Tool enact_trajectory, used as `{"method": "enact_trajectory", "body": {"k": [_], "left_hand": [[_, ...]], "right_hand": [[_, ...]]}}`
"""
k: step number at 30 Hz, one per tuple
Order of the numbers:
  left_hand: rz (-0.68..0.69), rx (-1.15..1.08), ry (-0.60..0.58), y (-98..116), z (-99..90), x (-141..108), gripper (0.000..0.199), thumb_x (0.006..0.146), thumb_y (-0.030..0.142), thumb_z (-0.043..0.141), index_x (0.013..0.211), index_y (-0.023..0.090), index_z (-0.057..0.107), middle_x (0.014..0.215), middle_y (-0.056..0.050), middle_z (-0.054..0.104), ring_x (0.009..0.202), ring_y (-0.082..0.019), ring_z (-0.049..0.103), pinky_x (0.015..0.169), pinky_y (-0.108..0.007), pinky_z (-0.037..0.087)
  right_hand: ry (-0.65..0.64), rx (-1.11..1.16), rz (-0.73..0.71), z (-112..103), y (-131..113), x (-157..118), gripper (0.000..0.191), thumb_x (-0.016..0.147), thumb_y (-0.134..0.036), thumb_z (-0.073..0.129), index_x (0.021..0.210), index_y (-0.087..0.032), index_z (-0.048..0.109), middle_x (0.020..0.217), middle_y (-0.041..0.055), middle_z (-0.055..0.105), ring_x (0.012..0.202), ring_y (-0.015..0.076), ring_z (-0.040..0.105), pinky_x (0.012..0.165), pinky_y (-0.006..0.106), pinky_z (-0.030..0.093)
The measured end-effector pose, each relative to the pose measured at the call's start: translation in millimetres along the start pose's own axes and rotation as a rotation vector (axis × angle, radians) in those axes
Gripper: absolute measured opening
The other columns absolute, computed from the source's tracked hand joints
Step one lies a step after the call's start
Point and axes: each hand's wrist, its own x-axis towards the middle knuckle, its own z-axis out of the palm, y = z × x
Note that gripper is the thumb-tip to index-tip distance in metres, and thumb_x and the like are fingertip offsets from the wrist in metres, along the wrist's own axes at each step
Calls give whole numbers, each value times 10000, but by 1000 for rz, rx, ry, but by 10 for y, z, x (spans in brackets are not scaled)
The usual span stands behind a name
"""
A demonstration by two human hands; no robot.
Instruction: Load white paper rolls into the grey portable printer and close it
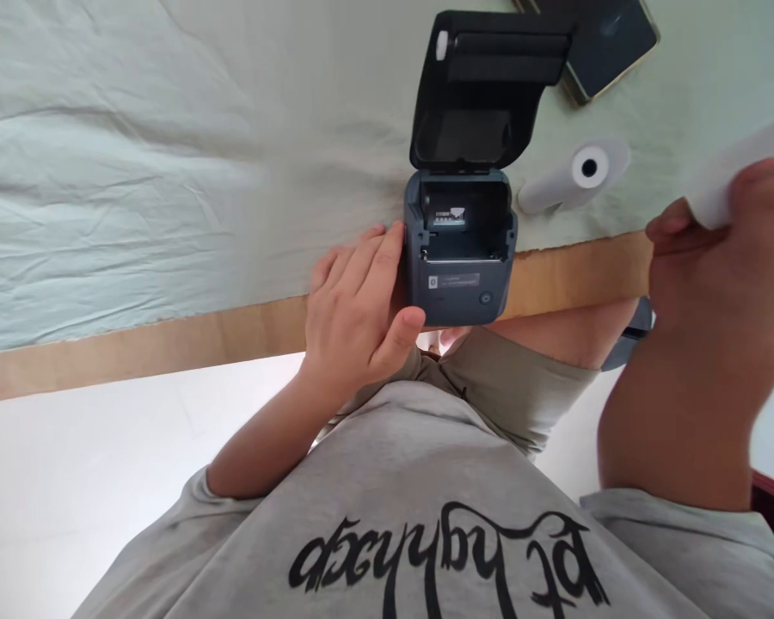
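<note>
A dark blue-grey portable printer (461, 297) sits at the table's front edge. Its black lid (483, 94) is tipped fully back, and the compartment inside shows a small white label. My left hand (361, 309) lies with fingers extended against the printer's left side, thumb near its lower corner. At the far right, my right hand (722, 249) is raised, its fingers closed round a white paper roll (758, 155) that is partly cut off by the frame. Between the printer and that hand, another white paper roll (555, 185) rests on the cloth, with loose paper beside its core.
A pale green, wrinkled cloth (135, 172) covers the table, leaving a wooden edge strip (232, 340) bare. A dark phone-like device (612, 43) lies behind the printer at the upper right. My legs are below the table's edge.
</note>
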Motion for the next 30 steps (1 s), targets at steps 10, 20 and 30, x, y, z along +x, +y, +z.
{"method": "enact_trajectory", "body": {"k": [10, 20, 30], "left_hand": [[3, 13, 27, 1, 16, 21, 784, 1083, 654, 114, 1558, 159, 495, 1438, -179, 665, 1379, -326, 608, 1113, -426, 393], [-22, 46, -3, 30, 14, 39, 795, 1068, 672, 88, 1579, 193, 462, 1472, -168, 650, 1395, -326, 594, 1124, -441, 396], [-45, 54, 10, 42, 28, 48, 793, 1066, 678, 89, 1540, 192, 498, 1441, -178, 662, 1377, -324, 607, 1105, -443, 413]], "right_hand": [[-90, -366, -427, -90, 259, 184, 293, 907, -422, 673, 1024, -214, 503, 902, -25, 496, 775, 89, 496, 672, 281, 407], [-58, -526, -529, -99, 16, -121, 441, 916, -400, 636, 1355, -410, 595, 1249, -20, 633, 1201, 282, 620, 929, 480, 435], [-229, -440, -363, 585, -129, -305, 517, 726, -222, 737, 1203, -211, 537, 1162, 84, 605, 974, 204, 551, 889, 430, 512]]}}
